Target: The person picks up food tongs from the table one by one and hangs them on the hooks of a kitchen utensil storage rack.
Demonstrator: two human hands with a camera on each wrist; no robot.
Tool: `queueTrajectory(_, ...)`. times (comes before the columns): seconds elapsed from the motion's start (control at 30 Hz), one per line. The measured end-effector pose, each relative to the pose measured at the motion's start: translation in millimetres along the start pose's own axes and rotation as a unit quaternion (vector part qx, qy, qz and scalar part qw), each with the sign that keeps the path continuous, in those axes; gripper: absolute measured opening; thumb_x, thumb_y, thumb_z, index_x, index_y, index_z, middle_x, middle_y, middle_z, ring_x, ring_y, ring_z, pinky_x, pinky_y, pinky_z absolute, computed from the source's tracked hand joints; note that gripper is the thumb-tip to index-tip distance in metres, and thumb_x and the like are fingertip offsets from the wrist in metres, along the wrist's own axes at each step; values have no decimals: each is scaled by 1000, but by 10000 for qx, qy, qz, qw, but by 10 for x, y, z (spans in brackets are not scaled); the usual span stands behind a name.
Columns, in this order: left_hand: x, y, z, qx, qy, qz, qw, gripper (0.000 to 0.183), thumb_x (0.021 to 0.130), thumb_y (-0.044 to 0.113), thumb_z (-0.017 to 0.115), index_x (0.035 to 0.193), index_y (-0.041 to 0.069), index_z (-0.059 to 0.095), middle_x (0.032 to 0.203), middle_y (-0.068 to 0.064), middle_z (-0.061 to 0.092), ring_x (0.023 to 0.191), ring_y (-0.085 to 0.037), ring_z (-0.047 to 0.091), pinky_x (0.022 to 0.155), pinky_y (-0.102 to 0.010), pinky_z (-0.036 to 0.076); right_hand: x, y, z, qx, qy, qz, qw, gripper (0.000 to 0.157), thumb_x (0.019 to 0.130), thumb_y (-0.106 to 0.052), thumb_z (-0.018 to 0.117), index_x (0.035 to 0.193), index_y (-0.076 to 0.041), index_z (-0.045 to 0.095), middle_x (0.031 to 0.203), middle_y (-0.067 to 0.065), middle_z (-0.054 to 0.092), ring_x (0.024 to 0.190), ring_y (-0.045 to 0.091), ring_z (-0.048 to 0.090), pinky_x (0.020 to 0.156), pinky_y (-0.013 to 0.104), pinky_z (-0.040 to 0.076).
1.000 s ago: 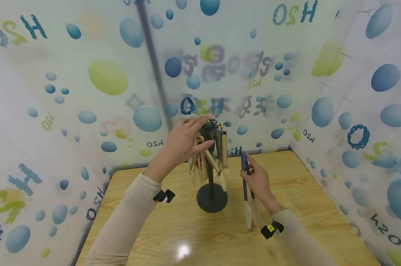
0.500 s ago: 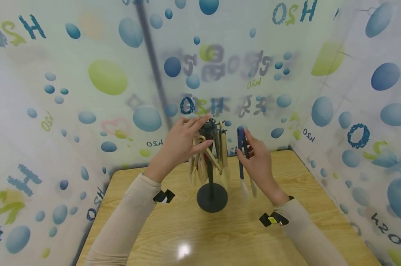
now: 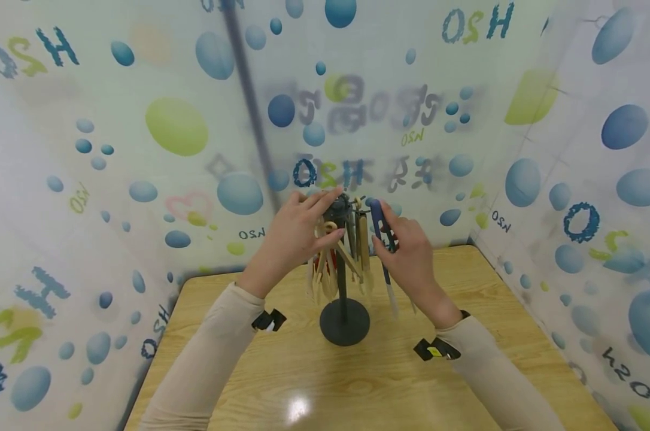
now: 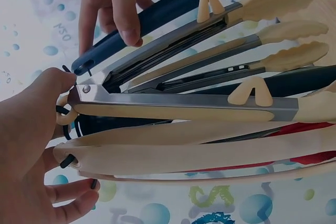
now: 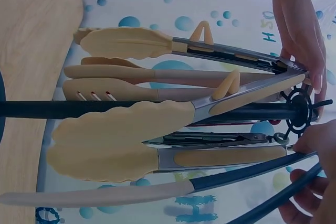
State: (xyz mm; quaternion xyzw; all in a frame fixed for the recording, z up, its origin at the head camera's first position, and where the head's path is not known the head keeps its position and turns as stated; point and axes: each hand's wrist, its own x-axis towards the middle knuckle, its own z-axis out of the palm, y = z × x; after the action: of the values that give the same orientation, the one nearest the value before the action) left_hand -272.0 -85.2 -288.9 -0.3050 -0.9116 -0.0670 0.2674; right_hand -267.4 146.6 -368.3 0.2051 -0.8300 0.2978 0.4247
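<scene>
A dark utensil stand (image 3: 344, 323) with a round base stands upright on the table, utensils hanging from its top hooks. My left hand (image 3: 298, 233) holds the top of it, thumb on the near side and fingers reaching behind. In my right hand (image 3: 408, 248) are blue-handled tongs (image 3: 377, 218) with pale heads, gripped near the handle end and hanging heads down. In the left wrist view the end of the blue handle (image 4: 142, 27) lies right by the hooks. Cream-headed metal tongs (image 5: 105, 140) hang on the stand, next to the blue-handled pair.
Other beige utensils hang on the stand, including a slotted spatula (image 5: 94, 90). Something red (image 4: 310, 148) shows among them. The wood-grain table (image 3: 282, 371) ends at patterned curtain walls (image 3: 174, 126) at the back and sides.
My right hand has lifted the blue-handled tongs and carried them left, up against the stand's hook level. The left hand has stayed on the stand's top.
</scene>
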Motion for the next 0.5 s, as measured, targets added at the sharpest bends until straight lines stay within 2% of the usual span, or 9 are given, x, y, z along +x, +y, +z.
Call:
queueTrajectory(0.23,-3,49,56,228,273,-122,9993,78,89,56,66,154,23,38,139,-6,61,99,-30,55,87,-42,48,6,-30,9,-116,128,-168,9997,73,84,-14,78,149,-18,47,90,12,71,76,29,57,61,40,47)
queueTrajectory(0.5,-16,140,122,405,564,-265,9972,80,87,54,68,153,20,39,140,-8,60,102,-35,57,88,-44,52,-54,-66,82,-338,98,-483,9982,77,83,-17,81,151,-19,44,90,13,70,76,29,59,53,36,44)
